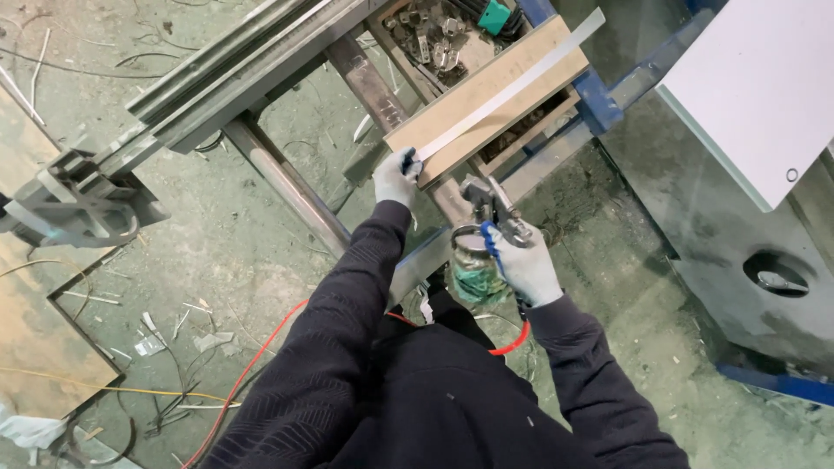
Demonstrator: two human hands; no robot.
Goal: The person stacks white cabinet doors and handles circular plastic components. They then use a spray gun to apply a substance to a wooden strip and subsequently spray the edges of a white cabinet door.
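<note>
My left hand (396, 177), in a grey glove, pinches the near end of a long white edge strip (512, 87) that lies diagonally along a narrow wooden board (495, 74). My right hand (528, 262), also gloved, grips a metal spray gun (493, 208) with a blue trigger lever. A glass jar (473, 267) with green residue hangs under the gun. The gun's nozzle points toward the board's near end, just right of my left hand. Both sleeves are dark.
The board rests on a steel frame (287, 178) over a box of metal hinges (434, 39). A white panel (764, 87) and a grey machine body (747, 252) stand at the right. A red hose (252, 369) crosses the littered concrete floor. A wooden sheet (35, 330) lies at the left.
</note>
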